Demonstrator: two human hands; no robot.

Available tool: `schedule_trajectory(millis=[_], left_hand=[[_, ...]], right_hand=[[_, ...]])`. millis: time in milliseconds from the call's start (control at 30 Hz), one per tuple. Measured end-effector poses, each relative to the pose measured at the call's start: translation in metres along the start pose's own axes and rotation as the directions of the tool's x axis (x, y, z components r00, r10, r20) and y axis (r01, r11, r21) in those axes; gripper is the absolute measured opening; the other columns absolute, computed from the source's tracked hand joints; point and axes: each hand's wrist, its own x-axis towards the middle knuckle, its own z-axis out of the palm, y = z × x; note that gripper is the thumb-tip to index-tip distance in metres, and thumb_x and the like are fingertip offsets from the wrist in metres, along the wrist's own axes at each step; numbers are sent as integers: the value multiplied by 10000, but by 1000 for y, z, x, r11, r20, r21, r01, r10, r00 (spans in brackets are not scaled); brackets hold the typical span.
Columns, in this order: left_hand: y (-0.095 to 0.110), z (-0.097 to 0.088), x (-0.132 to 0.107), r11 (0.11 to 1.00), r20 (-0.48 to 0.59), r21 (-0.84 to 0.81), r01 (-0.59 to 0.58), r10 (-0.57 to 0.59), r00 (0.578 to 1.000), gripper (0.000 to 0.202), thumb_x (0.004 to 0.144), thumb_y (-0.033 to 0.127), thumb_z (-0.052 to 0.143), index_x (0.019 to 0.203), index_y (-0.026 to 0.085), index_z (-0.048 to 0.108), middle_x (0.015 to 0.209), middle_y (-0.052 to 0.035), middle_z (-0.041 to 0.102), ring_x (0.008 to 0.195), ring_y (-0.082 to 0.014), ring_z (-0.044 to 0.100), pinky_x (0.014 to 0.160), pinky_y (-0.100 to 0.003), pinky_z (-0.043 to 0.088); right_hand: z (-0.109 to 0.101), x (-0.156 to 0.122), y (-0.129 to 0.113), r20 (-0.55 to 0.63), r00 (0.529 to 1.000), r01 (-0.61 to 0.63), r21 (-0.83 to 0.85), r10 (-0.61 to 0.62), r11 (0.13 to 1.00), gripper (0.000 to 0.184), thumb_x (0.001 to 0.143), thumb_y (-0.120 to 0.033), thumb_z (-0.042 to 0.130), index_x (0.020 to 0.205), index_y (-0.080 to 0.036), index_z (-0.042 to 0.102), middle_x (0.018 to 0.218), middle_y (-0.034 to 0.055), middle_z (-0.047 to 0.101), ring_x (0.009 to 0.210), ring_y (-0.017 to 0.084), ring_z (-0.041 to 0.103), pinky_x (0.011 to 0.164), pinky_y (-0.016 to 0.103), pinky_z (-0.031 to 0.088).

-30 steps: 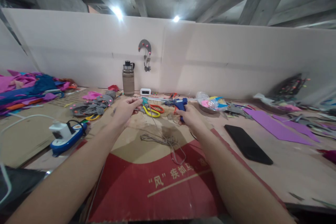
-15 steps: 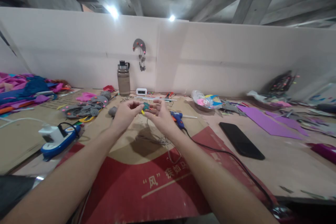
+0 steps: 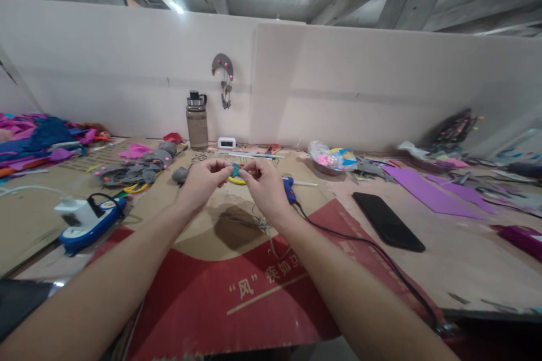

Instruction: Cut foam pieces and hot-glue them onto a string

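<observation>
My left hand [image 3: 202, 181] and my right hand [image 3: 266, 185] meet above the cardboard sheet [image 3: 254, 271], both pinching a small teal piece [image 3: 235, 170] between their fingertips. The blue glue gun [image 3: 289, 188] lies on the cardboard just right of my right hand, its black cord trailing toward the near edge. Yellow-handled scissors [image 3: 237, 180] peek out behind my hands. A tangle of grey string [image 3: 258, 224] lies under my wrists.
A water bottle [image 3: 197, 121] and a small white clock [image 3: 226, 142] stand by the back wall. Grey felt pieces [image 3: 131, 169] lie at left, a blue power strip [image 3: 87, 220] nearer. A black phone [image 3: 387, 228] and purple felt [image 3: 427, 192] lie at right.
My right hand let go of the glue gun, which now lies on the cardboard, and came over to my left hand; both now pinch the teal piece.
</observation>
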Motion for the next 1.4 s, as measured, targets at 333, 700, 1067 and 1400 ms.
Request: schedule_trajectory(millis=[333,700,1067,1400], left_hand=[[1,-1,-1,998,57,56,-21,18,998,189,678,351,644,711,167,624,536,37,486,494,-87,397,480,-225,285],[4,1,-2,995,80,94,-14,6,997,161,680,331,623,707,172,628,557,31,513,507,-88,414,493,-226,304],[-1,-1,0,958,277,-218,188,-124,953,198,685,343,657,692,145,640,590,-12,566,526,-98,477,507,-233,347],[6,-6,2,896,149,-361,259,-219,964,300,658,357,697,857,132,689,786,-63,660,609,-92,537,550,-211,392]], right_hand=[[-2,1,1,-40,997,-68,-33,67,997,105,765,-276,552,707,-190,540,693,-11,532,657,122,463,631,253,354],[-3,3,-1,51,987,-157,26,155,987,178,750,-307,538,804,-183,654,595,-25,503,591,114,448,583,237,346],[-1,2,2,82,968,-247,133,238,960,179,732,-323,509,710,-171,600,617,-11,578,573,105,487,549,216,352],[-12,4,4,54,928,-371,254,370,893,185,691,-326,516,715,-150,569,589,-23,529,505,77,410,493,199,312]])
